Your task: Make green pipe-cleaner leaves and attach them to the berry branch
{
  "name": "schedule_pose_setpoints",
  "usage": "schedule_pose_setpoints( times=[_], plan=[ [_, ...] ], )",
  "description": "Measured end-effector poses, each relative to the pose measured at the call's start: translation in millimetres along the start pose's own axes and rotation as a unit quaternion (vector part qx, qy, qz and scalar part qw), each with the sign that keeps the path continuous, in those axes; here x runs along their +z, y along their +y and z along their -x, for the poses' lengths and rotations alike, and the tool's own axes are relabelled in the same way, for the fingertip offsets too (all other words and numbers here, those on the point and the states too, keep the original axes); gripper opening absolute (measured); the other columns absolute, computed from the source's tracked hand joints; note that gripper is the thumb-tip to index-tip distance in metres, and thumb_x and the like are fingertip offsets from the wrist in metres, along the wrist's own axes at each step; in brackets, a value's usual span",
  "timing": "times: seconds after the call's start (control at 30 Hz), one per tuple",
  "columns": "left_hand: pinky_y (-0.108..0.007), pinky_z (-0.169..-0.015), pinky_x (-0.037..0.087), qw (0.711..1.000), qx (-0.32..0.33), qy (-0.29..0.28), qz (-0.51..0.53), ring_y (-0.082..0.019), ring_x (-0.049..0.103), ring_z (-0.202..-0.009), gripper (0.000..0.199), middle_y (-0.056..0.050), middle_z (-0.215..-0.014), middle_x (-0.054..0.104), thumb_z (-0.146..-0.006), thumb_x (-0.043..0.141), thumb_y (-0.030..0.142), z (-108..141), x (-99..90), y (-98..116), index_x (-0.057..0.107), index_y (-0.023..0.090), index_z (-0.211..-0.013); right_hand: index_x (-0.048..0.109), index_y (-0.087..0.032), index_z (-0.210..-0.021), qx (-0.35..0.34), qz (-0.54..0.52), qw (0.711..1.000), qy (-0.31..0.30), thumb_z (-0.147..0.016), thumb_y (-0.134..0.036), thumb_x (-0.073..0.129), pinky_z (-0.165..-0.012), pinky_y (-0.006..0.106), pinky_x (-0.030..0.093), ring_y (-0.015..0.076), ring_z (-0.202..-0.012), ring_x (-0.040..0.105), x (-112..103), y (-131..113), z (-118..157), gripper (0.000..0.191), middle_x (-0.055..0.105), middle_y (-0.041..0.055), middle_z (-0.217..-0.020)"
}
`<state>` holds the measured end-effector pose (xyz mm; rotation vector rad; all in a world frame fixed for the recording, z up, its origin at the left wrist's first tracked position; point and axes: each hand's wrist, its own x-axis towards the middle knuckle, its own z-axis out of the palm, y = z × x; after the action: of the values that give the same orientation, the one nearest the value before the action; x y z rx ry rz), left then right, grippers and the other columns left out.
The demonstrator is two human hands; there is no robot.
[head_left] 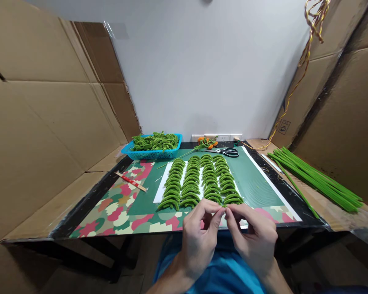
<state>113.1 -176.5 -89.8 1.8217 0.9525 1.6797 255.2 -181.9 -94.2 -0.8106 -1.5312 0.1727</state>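
My left hand (200,232) and my right hand (253,234) meet at the table's front edge, each in a pinch. Between their fingertips a small bit of green fuzzy stem (224,206) shows; most of it is hidden by the fingers. Just beyond them, curved green fuzzy pieces (191,179) lie in several columns on white paper (160,190). The nearest pieces almost touch my fingertips.
A blue basket (153,154) of green pieces stands at the back left. Behind the columns lie black-handled scissors (230,152) and an orange-and-green item (207,143). Wrapped chopsticks (131,181) lie left, long green stems (315,177) right. Cardboard walls (46,110) flank the table.
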Motion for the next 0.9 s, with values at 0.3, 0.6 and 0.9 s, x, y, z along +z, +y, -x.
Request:
schedule_pose_setpoints(
  times=[0.3,0.6,0.9],
  plan=[
    [-0.014,-0.058,0.053,0.999,-0.037,0.002,0.03,-0.009,0.066,-0.067,0.008,0.001,-0.083,0.07,-0.098,0.072,0.017,1.2,1.5,2.4,0.071,0.021,-0.091,0.072,-0.018,-0.103,-0.022,0.006,1.0,-0.001,-0.093,-0.003,0.068,-0.057,0.022,0.054,0.0106,-0.058,0.063,0.7,2.8,1.7,0.018,0.073,0.0011,-0.078],
    [-0.016,-0.063,0.058,0.999,0.004,0.001,0.042,-0.011,0.071,-0.073,0.012,0.0,-0.086,0.071,-0.1,0.067,0.014,1.0,5.5,5.8,0.068,0.021,-0.09,0.073,-0.017,-0.103,-0.056,0.03,0.997,0.049,-0.09,0.0,0.072,-0.055,0.021,0.055,0.0112,-0.055,0.065,3.3,0.3,-0.2,0.021,0.073,0.0007,-0.072],
    [-0.017,-0.056,0.052,0.998,0.009,-0.049,-0.044,-0.011,0.07,-0.066,0.008,-0.001,-0.083,0.074,-0.102,0.066,0.02,-0.2,2.9,-2.0,0.07,0.021,-0.095,0.072,-0.017,-0.1,-0.107,0.095,0.987,0.077,-0.089,0.0,0.072,-0.051,0.022,0.053,0.0106,-0.048,0.061,1.3,9.8,-0.7,0.019,0.068,-0.0016,-0.063]
  ],
)
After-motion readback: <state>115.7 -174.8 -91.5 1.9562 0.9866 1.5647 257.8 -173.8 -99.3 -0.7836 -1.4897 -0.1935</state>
